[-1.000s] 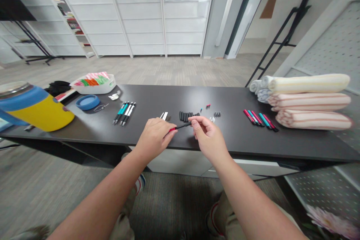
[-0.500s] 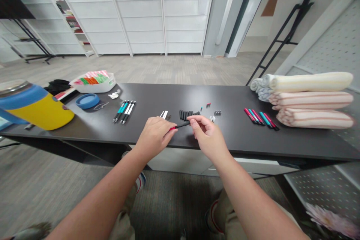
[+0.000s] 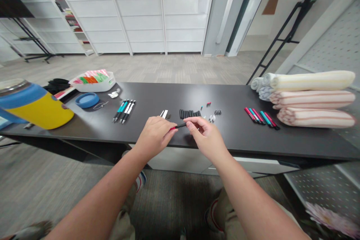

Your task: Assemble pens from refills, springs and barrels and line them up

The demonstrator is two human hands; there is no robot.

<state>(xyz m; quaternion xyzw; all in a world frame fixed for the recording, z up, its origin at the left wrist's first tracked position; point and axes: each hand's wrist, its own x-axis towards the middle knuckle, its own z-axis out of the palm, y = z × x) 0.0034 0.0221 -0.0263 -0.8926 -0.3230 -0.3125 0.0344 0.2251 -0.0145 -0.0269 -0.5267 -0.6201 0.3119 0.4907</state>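
Over the front part of the desk, my left hand (image 3: 154,135) is closed around a pink-red pen barrel (image 3: 173,128), most of it hidden by the fingers. A black pen grip (image 3: 181,125) sticks out from the barrel's end. Thumb and fingers of my right hand (image 3: 206,135) pinch the grip's far end. Just behind the hands lies a row of black grips (image 3: 189,113). White strips, probably pen clips (image 3: 165,113), and small dark springs (image 3: 168,116) are beside my left hand. Small clear pieces (image 3: 212,118) lie by my right hand.
Assembled pens (image 3: 124,111) lie left; red, teal and black pen barrels (image 3: 261,117) lie right. Small metal tips (image 3: 217,112) and red pieces (image 3: 208,104) are behind my right hand. Rolled towels (image 3: 313,98), a yellow-blue bottle (image 3: 42,107), a blue lid (image 3: 87,100) and a white basket (image 3: 95,86) stand around.
My right hand has shifted slightly left, closer to my left hand, and less of the black grip shows between them. The left hand stays nearly still.
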